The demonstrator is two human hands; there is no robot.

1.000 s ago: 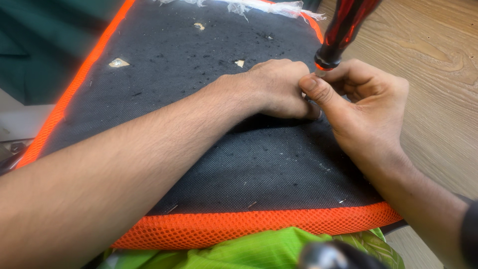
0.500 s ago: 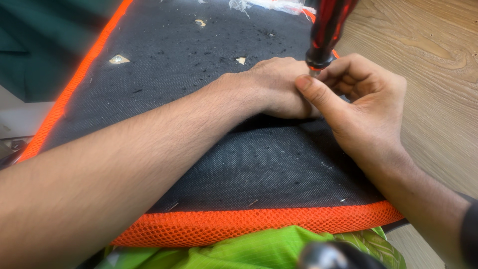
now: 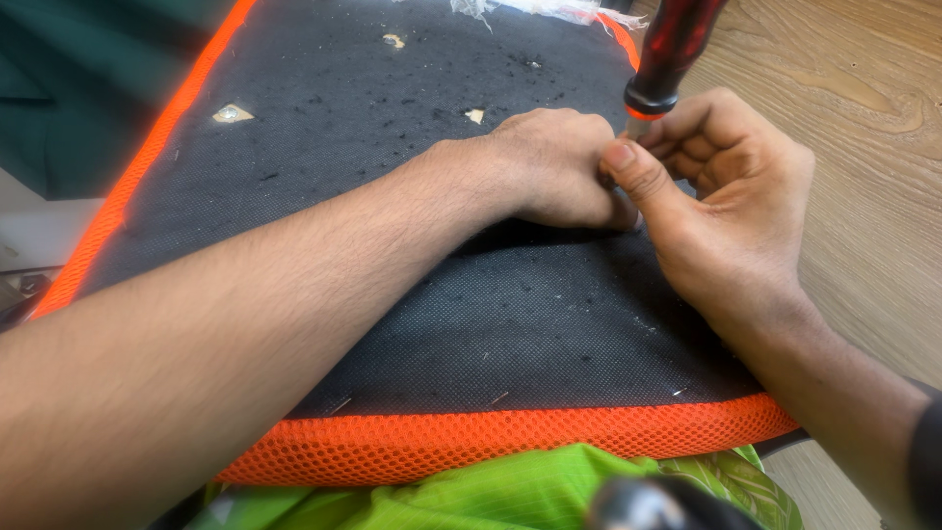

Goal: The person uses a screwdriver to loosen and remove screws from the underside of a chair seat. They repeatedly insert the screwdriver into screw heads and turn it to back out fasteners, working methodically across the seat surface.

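Both hands [image 3: 638,177] pinch screwdriver [image 3: 672,49] shaft.

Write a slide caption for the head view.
Left hand pressed on black fabric of an orange-edged cushion; right hand pinches a red-handled screwdriver beside it.

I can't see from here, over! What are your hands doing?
Left hand pressed on black cushion fabric. Right hand pinching screwdriver shaft near tip. Tip hidden between hands. Debris specks on fabric.
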